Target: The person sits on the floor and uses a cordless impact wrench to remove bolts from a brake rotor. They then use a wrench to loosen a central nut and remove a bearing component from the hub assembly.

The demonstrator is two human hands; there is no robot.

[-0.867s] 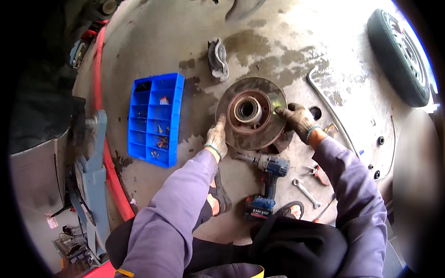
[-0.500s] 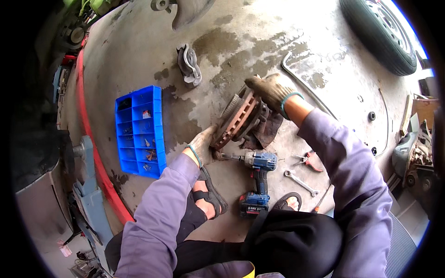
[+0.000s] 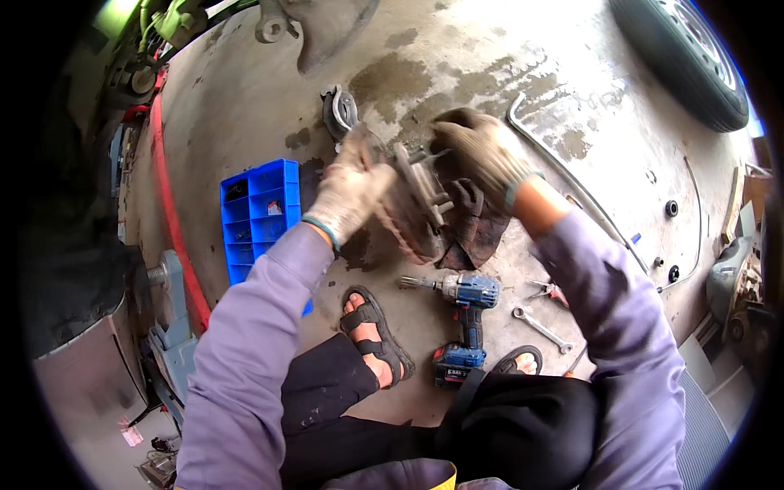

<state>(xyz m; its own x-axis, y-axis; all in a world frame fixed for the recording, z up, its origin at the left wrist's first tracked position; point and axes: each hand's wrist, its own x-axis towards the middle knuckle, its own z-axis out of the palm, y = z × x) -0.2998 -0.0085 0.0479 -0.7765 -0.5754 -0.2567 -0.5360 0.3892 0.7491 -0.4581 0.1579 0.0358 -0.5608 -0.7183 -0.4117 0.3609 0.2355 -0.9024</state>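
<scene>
A rusty vented brake disc (image 3: 398, 219) with its hub (image 3: 423, 184) is held up and tilted above the floor, blurred by motion. My gloved left hand (image 3: 351, 189) grips the disc's left edge. Close to the hub's right side is my gloved right hand (image 3: 483, 153), its fingers bent and smeared; whether it touches the hub cannot be made out. Below the hub a dark, stained cloth (image 3: 472, 237) lies crumpled. Nearer to me stands a blue cordless impact wrench (image 3: 469, 306) with a socket pointing left. Beside it are a combination spanner (image 3: 542, 329) and red-handled pliers (image 3: 552, 291), partly behind my right sleeve.
A blue compartment box (image 3: 291, 196) with small parts sits on the left, partly behind my left arm. Beyond the disc lies a curved grey metal piece (image 3: 340, 108). A bent metal bar (image 3: 563, 173), a wheel (image 3: 686, 69) and black rings (image 3: 671, 208) are on the right.
The disc has turned so its hub side faces right and up. My left hand has moved up along its edge; my right hand has come off the disc's top edge.
</scene>
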